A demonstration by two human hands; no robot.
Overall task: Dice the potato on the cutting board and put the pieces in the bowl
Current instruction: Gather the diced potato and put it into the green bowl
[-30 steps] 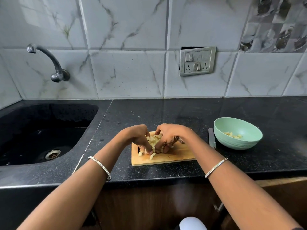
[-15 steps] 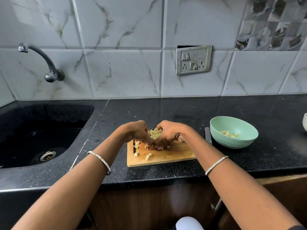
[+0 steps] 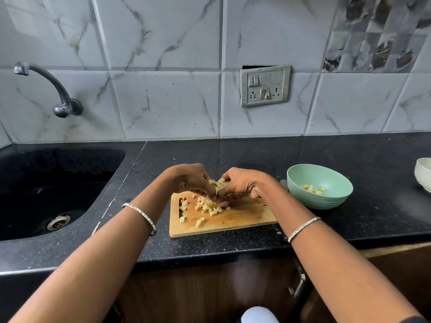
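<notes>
A wooden cutting board [image 3: 242, 217] lies on the black counter. Pale diced potato pieces [image 3: 206, 206] are heaped and scattered on its left half. My left hand [image 3: 190, 179] and my right hand [image 3: 245, 185] are cupped together, fingertips meeting, around a pile of potato dice held between them just above the board. Several cubes lie loose below the hands. A mint-green bowl [image 3: 335, 197] stands to the right of the board with a few potato pieces [image 3: 312, 189] inside.
A knife [image 3: 283, 183] lies between the board and the green bowl, mostly hidden by my right arm. A white bowl [image 3: 423, 176] sits at the far right edge. A black sink [image 3: 46, 183] with a tap [image 3: 56, 89] is to the left.
Both hands have gathered the dice into a pile and lifted a little off the board with the dice held between them; more loose cubes now show on the board.
</notes>
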